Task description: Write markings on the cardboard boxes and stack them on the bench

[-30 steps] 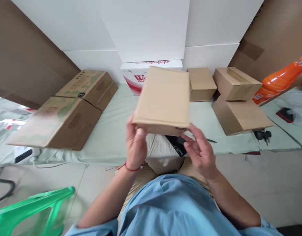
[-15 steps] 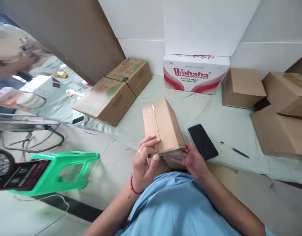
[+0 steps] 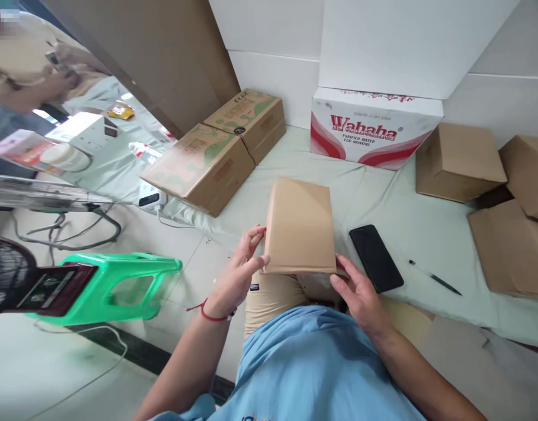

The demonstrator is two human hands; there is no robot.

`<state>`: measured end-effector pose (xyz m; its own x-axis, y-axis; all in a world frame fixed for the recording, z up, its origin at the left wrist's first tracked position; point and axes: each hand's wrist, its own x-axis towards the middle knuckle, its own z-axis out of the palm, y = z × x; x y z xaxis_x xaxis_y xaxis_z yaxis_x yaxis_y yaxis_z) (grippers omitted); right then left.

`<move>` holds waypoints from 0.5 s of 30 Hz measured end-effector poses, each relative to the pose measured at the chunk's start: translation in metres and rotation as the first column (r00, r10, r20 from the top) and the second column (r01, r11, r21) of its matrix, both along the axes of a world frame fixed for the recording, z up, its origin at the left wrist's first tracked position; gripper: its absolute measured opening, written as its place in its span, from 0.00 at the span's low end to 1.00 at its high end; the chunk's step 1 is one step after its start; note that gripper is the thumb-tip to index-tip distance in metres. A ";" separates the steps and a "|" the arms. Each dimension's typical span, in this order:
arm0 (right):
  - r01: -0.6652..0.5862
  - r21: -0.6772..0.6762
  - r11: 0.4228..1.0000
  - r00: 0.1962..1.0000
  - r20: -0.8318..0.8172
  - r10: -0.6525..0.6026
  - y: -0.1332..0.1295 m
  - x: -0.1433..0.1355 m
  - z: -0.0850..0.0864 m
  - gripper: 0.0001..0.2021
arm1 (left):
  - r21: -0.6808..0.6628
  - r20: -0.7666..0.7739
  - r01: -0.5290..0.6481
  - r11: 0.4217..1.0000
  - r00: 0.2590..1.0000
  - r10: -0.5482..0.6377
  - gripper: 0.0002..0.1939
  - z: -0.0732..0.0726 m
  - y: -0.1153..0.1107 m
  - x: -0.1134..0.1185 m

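Observation:
A plain brown cardboard box is at the near edge of the cloth-covered table, one broad side facing up. My left hand grips its left side, thumb at the near left corner and fingers along the side. At the near right corner, my right hand holds the box between thumb and fingers. The box's underside is hidden. Just right of it a black phone lies flat, and a pen lies farther right.
Two printed cartons stand at the left, and a white Wahaha carton stands against the wall. Brown boxes are at the right. A green stool and a fan are at lower left. Another person sits at upper left.
The box has been turned, so its taped seam no longer shows and a plain side faces up. My left hand has shifted from the seam to the left side; the view has shifted slightly.

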<state>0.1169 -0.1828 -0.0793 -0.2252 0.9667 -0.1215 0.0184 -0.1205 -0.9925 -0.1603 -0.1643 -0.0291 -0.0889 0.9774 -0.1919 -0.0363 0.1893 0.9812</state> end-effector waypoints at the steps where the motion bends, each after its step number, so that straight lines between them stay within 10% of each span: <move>1: -0.017 0.085 0.996 0.998 0.067 0.012 0.001 0.002 0.003 0.25 | -0.042 0.113 0.016 0.999 0.994 -0.011 0.28 -0.004 -0.001 -0.003; 10: -0.238 0.608 0.757 0.942 0.335 0.026 0.010 0.000 0.031 0.33 | -0.285 0.554 0.016 0.958 0.818 0.151 0.26 -0.044 -0.015 0.008; 15: -0.035 0.498 0.866 0.992 0.124 -0.032 0.009 0.001 0.029 0.23 | -0.177 0.610 0.049 0.983 0.789 0.070 0.27 -0.051 -0.017 0.012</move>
